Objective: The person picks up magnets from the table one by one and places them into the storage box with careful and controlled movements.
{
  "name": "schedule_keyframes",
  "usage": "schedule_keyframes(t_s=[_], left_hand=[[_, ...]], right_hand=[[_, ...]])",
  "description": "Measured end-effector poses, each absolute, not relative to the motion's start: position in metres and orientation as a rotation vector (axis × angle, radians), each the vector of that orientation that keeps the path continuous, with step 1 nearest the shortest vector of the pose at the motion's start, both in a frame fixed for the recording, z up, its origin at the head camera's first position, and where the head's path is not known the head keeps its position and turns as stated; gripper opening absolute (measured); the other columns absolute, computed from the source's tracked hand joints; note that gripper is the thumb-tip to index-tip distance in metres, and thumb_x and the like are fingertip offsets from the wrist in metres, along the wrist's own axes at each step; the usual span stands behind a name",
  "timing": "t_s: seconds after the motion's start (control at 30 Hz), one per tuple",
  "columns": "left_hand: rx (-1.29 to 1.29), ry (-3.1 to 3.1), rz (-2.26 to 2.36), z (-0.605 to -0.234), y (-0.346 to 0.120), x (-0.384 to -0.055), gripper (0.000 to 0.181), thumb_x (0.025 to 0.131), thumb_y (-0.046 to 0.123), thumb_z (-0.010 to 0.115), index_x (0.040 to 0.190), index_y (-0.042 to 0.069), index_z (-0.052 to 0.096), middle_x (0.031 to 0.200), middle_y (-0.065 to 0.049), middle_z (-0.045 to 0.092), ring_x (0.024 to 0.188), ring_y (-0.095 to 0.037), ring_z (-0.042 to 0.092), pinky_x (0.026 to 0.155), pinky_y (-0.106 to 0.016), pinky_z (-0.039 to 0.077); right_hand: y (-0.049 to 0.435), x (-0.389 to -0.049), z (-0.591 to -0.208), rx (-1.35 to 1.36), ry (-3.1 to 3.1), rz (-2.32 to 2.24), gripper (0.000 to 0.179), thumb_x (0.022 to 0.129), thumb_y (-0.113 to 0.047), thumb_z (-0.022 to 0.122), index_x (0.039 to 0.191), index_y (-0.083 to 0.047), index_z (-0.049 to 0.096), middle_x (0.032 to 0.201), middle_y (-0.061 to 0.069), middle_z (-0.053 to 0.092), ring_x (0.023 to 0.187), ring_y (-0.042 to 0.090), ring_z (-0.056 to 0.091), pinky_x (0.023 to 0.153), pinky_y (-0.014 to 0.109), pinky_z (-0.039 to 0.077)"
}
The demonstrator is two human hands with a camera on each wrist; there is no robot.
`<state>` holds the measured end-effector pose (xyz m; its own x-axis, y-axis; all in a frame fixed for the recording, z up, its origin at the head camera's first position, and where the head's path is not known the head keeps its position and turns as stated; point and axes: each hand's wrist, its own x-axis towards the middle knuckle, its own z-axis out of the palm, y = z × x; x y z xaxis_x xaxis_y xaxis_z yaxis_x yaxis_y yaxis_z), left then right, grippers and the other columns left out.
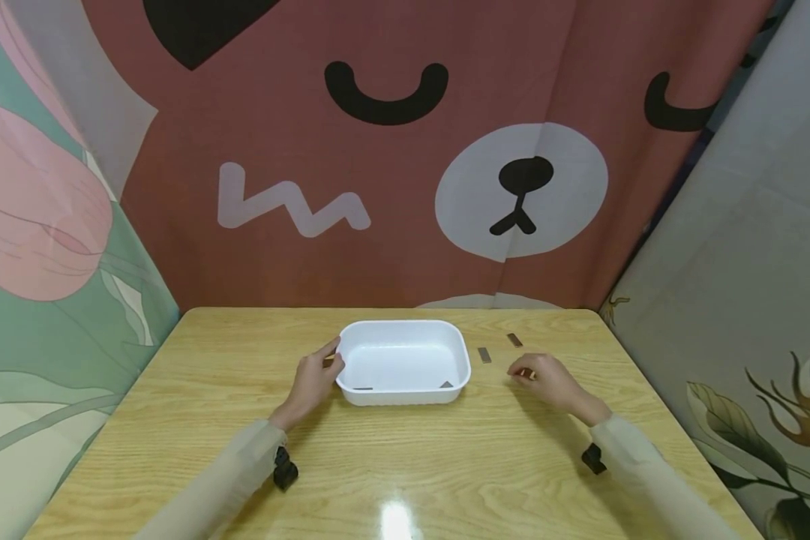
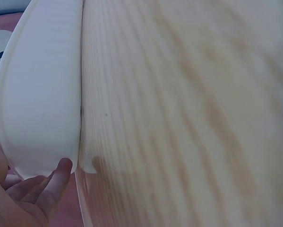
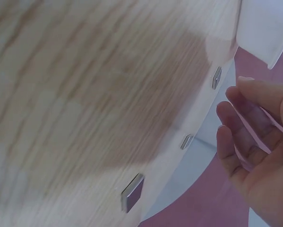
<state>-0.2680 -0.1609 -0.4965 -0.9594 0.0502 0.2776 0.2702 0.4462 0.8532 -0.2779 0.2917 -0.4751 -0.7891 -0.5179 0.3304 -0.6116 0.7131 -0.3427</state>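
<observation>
While the left grip (image 1: 313, 380) holds the white tray (image 1: 401, 399), long axis left to right, the right grip (image 1: 549, 376) hangs loose.

Table (image 1: 378, 454): yellowish wood surface, grain running mostly side to side in the head view. Far corners rounded. Patch of bright glare low in the head view; arm shadows across the boards. White tray (image 1: 405, 397) stands upright in the far half, near the middle. To its right, two small flat pieces: near piece (image 1: 484, 355) just beside the tray, slanted piece (image 1: 514, 340) farther out. Right wrist view adds a third piece (image 3: 132, 193), also flat on wood.
</observation>
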Motion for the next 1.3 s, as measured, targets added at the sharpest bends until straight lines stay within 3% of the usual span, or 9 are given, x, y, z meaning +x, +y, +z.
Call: schedule_keyframes(t_s=[1.3], left_hand=[[-0.281, -2.484, -1.527, -0.498, -0.162, -0.269, 0.046, 0.100, 0.007, 0.053, 0.144, -0.004, 0.046, 0.142, -0.021, 0.050, 0.112, -0.034, 0.064, 0.084, -0.032, 0.058]], right_hand=[[0.352, -0.265, -0.482, 0.679, -2.793, 0.643, 0.008, 0.086, -0.007, 0.076, 0.094, -0.007, 0.076, 0.090, 0.000, 0.068, 0.078, 0.015, 0.062, 0.068, 0.034, 0.057]])
